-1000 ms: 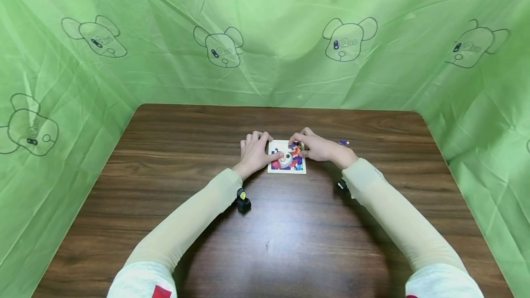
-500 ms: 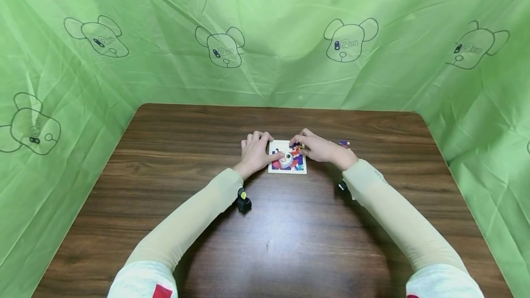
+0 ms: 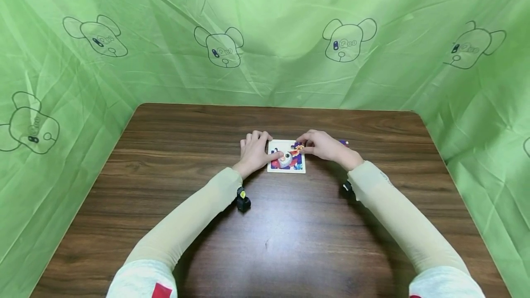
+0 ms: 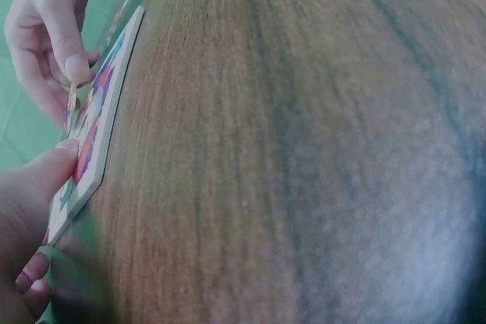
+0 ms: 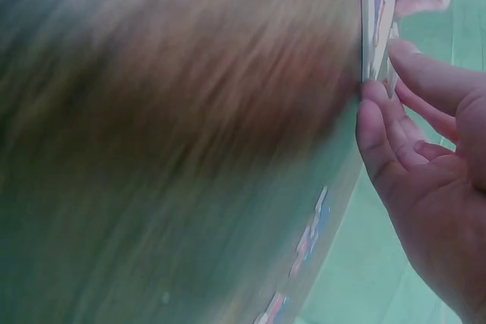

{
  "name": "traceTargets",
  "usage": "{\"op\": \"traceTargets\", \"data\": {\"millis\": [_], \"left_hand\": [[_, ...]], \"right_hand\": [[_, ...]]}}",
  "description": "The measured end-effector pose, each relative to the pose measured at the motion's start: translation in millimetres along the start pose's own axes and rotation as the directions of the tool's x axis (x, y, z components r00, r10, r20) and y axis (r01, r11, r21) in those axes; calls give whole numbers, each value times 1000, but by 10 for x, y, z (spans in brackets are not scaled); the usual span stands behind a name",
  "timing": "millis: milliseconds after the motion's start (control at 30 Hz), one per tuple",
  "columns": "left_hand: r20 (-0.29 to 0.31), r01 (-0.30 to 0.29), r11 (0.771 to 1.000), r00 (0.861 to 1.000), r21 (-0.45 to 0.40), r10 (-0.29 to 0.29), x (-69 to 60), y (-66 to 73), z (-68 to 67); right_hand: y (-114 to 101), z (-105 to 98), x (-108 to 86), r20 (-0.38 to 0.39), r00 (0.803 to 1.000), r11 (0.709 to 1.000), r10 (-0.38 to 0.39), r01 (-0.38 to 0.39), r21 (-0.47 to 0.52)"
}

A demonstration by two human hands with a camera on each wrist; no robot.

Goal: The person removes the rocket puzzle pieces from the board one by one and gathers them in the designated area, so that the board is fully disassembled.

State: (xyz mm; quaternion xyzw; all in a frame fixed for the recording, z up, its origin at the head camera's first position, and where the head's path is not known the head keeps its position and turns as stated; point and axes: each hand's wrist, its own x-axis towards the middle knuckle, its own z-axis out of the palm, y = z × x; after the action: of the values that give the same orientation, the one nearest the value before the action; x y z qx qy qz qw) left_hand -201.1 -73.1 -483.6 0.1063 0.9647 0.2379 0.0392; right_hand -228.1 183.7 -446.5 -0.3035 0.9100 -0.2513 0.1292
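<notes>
A small square jigsaw puzzle [image 3: 284,167] with a white frame and a colourful printed picture lies flat on the table. My left hand [image 3: 254,154] holds it at its left side, thumb over the printed pieces and index finger at the far left corner. Over the puzzle's right edge, my right hand [image 3: 325,145] pinches a puzzle piece [image 4: 72,100] between thumb and fingers; the piece is tilted up and shows as a thin edge in the left wrist view. Part of the white backing shows in the upper part of the frame. The fingers hide some of the piece.
Behind the right hand lie loose puzzle pieces [image 3: 343,142], seen as separate flat bits [image 5: 310,233] in the right wrist view. The brown wooden table [image 3: 198,132] ends at a green cloth [image 3: 273,77] that surrounds its back and sides.
My right hand has shifted slightly right with the piece in its fingers, uncovering more of the puzzle's upper right part. My left hand and the frame stay nearly where they were.
</notes>
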Motion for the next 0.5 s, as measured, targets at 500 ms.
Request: {"op": "traceTargets", "data": {"millis": [500], "left_hand": [[-5, -8, 1000, 1000, -20, 8, -14, 1, -7]], "right_hand": [[162, -270, -392, -90, 996, 999, 18, -14, 48]]}}
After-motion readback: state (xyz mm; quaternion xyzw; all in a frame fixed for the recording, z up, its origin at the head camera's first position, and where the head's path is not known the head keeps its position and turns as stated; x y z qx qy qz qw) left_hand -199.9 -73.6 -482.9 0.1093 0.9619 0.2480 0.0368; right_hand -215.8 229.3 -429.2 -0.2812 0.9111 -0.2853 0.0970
